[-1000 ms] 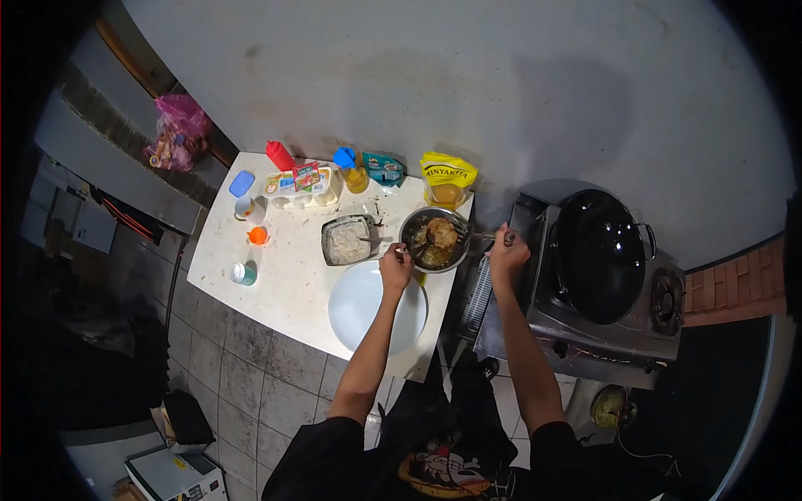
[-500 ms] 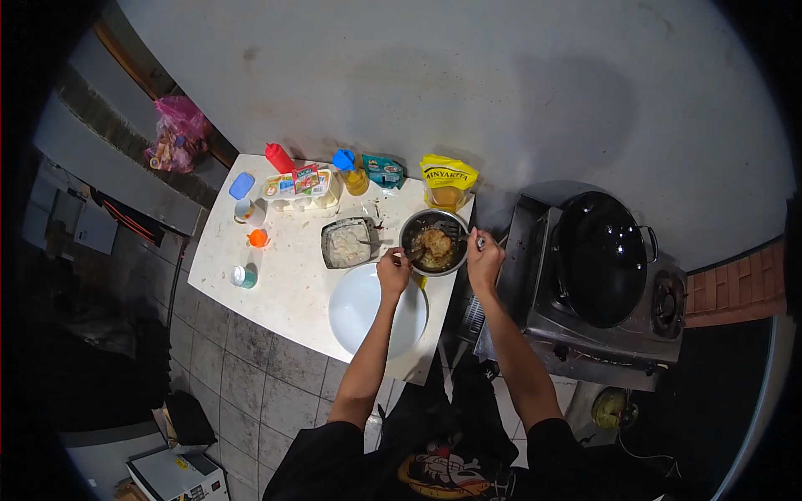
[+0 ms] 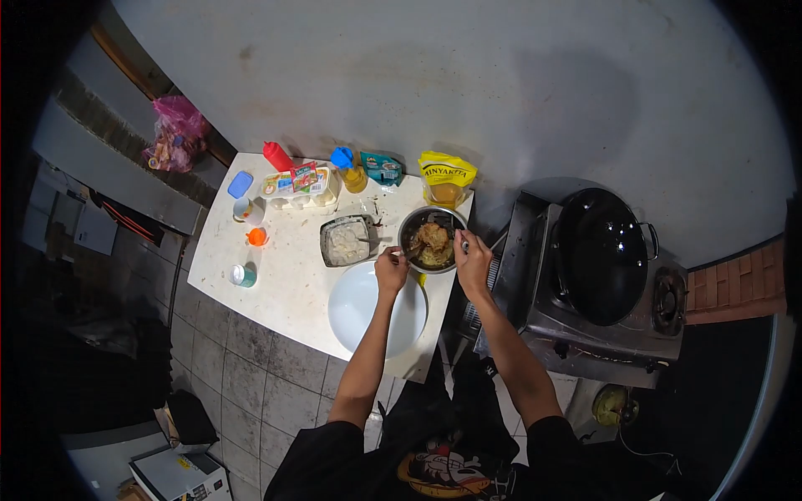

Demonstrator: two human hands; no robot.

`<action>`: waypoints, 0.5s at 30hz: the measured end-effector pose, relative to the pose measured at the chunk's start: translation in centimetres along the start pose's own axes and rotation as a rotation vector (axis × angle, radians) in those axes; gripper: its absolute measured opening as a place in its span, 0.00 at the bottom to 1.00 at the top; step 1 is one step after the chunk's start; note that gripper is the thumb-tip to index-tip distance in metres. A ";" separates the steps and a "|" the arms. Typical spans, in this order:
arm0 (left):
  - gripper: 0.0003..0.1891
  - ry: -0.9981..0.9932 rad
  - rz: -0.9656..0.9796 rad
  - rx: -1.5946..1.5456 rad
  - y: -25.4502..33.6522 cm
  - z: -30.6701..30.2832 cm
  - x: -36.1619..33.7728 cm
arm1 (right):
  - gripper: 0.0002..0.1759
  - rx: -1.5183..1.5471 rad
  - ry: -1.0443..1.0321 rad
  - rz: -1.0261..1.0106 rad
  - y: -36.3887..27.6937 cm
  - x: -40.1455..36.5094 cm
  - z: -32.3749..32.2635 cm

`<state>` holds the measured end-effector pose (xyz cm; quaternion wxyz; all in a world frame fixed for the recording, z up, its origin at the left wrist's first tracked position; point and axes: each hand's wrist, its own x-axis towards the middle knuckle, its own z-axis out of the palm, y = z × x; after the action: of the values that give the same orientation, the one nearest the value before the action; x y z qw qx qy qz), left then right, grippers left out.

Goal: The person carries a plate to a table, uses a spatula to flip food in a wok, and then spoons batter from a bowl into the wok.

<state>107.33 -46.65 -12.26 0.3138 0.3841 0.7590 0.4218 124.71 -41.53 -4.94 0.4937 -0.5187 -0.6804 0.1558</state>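
A steel bowl [image 3: 433, 271] near the table's right edge holds a brown, coated lump of food [image 3: 433, 240] in wet batter or marinade. My right hand [image 3: 474, 259] is closed around the handle of a fork at the bowl's right side, its head reaching into the bowl. My left hand [image 3: 392, 270] is closed at the bowl's left rim. It seems to pinch a thin utensil whose head is lost against the food. To the left stands a square container of white flour [image 3: 347, 243] with a utensil in it. A large white basin [image 3: 368, 309] lies below my left wrist.
Along the wall stand a yellow oil pouch [image 3: 447, 177], a teal packet [image 3: 382, 169], a blue-capped bottle [image 3: 352, 174], a red bottle [image 3: 277, 156] and an egg tray [image 3: 301, 190]. Right of the table, a black wok [image 3: 601, 259] sits on a gas stove [image 3: 585, 355].
My right hand has shifted left and slightly down, closer to the bowl, with the fork. My left hand stays nearly in place. The food in the bowl looks slightly shifted.
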 end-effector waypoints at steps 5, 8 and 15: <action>0.12 0.000 -0.041 -0.003 0.0 0.1 -0.3 | 0.08 0.024 0.020 -0.042 0.5 -0.6 0.2; 0.13 -0.008 -0.055 -0.007 -0.1 0.1 -0.2 | 0.08 0.016 0.029 -0.009 0.7 -0.7 0.1; 0.13 -0.017 -0.089 -0.035 -0.7 0.4 -0.3 | 0.07 0.010 0.010 -0.096 1.0 -1.3 0.2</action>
<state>107.57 -46.99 -13.05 0.3453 0.3481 0.7651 0.4173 125.07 -42.13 -6.40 0.5066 -0.4836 -0.7013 0.1329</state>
